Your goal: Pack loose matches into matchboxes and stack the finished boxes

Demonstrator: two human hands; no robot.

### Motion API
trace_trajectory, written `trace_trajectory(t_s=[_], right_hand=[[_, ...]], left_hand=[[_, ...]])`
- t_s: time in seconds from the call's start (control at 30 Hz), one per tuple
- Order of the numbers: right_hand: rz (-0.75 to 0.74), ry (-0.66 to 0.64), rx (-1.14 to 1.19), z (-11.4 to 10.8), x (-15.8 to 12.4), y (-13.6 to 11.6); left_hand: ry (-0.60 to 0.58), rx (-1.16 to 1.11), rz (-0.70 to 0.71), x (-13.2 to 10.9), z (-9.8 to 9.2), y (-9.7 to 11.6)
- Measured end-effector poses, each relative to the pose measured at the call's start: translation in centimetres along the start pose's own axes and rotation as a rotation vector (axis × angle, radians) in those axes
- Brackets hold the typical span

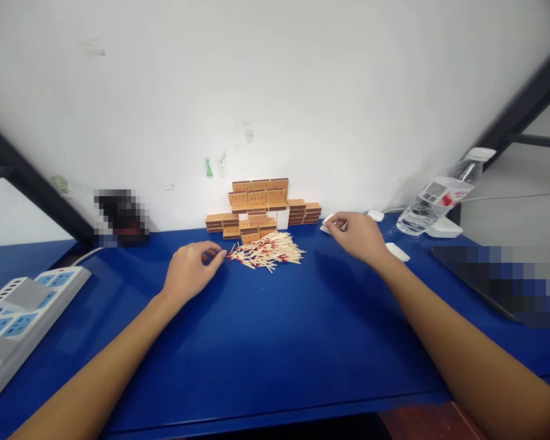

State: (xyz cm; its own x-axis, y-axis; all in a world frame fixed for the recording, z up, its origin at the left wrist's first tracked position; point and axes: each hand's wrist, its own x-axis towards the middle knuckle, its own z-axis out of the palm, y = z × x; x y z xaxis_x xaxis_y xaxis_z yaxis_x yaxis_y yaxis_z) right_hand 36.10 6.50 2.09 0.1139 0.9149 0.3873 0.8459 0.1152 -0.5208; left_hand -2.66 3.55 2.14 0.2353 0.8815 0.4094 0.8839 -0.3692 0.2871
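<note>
A loose heap of red-tipped matches (268, 250) lies on the blue table (275, 342) in front of a stack of orange matchboxes (261, 208) against the white wall. My left hand (190, 269) rests on the table just left of the heap, its fingers curled and its fingertips pinched near the nearest matches. My right hand (357, 235) reaches to the right of the heap and closes its fingers on a small white matchbox tray (327, 223).
A white power strip (18, 318) lies at the left edge. A tilted plastic water bottle (440, 195) stands at the right on a white object. Small white trays (396, 250) lie near my right wrist. A dark flat device sits at far right.
</note>
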Motion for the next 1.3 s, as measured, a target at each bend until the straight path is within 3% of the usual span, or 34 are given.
trace_trajectory(t_s=[0.17,0.27,0.4,0.57,0.77,0.9,1.1,1.3], right_hand=[[0.191,0.023,0.058,-1.0,2.7,2.5],[0.215,0.043,0.054,-1.2,4.2,2.9],[0.198,0.016,0.079,-0.1,6.1,2.3],[0.358,0.007,0.091,2.2,8.5,0.9],[0.465,-0.123,0.088,2.4,9.3,-0.6],[0.411,-0.138,0.031,1.7,9.3,-0.2],[0.187,-0.103,-0.134,0.5,7.4,2.9],[0.066,-0.118,-0.175,1.0,5.6,5.1]], left_hand=[[-0.009,0.029,0.069,-0.7,0.4,-0.5],[-0.002,0.041,0.111,-0.9,0.7,-0.4],[0.008,0.050,0.159,-1.1,1.1,-0.1],[0.038,0.059,0.201,-1.2,1.1,-0.4],[0.090,0.056,0.238,-1.2,0.9,-0.9],[0.111,0.051,0.260,-1.2,1.0,-1.2],[0.146,0.039,0.259,-1.2,0.9,-1.4],[0.165,0.022,0.296,-1.4,1.0,-0.6]])
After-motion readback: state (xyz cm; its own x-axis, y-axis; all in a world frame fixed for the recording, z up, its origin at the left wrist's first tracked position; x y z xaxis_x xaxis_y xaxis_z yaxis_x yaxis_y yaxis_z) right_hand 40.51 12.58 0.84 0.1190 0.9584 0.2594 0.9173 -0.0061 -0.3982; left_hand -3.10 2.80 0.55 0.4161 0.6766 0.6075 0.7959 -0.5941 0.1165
